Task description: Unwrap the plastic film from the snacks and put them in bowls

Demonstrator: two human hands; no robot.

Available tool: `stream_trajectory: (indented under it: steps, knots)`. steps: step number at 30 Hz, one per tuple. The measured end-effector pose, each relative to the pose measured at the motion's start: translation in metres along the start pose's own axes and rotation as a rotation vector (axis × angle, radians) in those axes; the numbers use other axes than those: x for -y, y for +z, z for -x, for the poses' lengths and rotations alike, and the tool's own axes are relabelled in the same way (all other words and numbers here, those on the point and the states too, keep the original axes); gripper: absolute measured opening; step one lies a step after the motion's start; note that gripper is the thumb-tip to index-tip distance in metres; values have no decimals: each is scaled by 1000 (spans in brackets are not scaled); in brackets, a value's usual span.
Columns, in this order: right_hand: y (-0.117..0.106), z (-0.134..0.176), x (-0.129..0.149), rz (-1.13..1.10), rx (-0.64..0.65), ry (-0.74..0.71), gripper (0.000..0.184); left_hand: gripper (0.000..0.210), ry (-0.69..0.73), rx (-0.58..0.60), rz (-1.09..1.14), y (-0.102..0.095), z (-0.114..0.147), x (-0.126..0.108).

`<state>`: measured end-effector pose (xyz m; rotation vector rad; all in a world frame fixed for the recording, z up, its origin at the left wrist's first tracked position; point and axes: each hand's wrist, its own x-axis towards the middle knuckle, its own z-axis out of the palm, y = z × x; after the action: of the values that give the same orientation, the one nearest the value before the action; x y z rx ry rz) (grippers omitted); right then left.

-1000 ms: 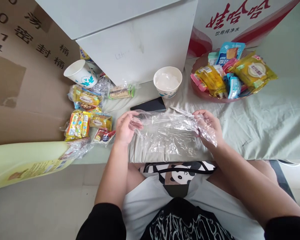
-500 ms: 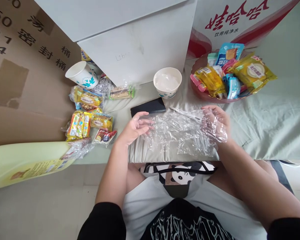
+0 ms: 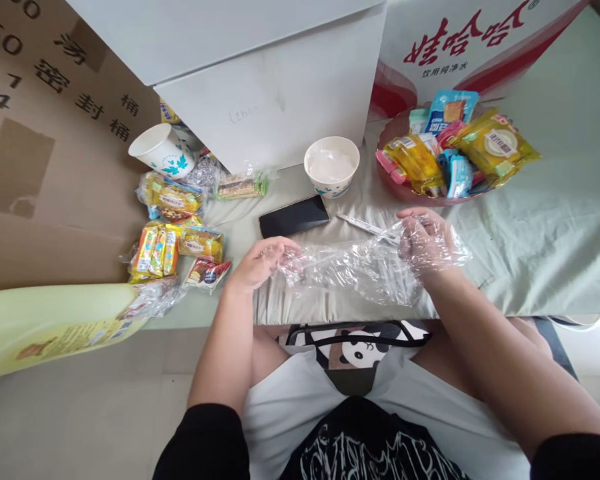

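Note:
A crumpled sheet of clear plastic film stretches between my two hands above the near edge of the table. My left hand pinches its left end, thumb and fingers together. Around my right hand the film is bunched, and the fingers are curled closed on it. Behind the film lies a slim white pen-like tool, its right end covered by the plastic. A dark phone rests flat just beyond my left hand. Past the phone stands a white paper bowl with something whitish and translucent inside.
A pink bowl heaped with packaged snacks stands at the right. Wrapped snacks and a tilted paper cup crowd the left, near a yellow bottle. White boxes and a brown carton wall the back and left.
My left hand has moved left and toward me and now pinches the film, where its fingers were spread before. The film is drawn out longer. My right hand keeps its grip.

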<state>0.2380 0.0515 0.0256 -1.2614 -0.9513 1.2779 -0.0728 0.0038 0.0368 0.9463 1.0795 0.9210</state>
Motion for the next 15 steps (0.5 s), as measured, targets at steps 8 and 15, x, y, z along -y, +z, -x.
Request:
stream_trajectory:
  steps: [8,15]
  knots:
    - [-4,4,5,-41,12,53,37,49,-117,-79,75,1,-4,-6]
    - [-6,-6,3,21,-90,19,27,60,-233,213,-94,-17,3,-5]
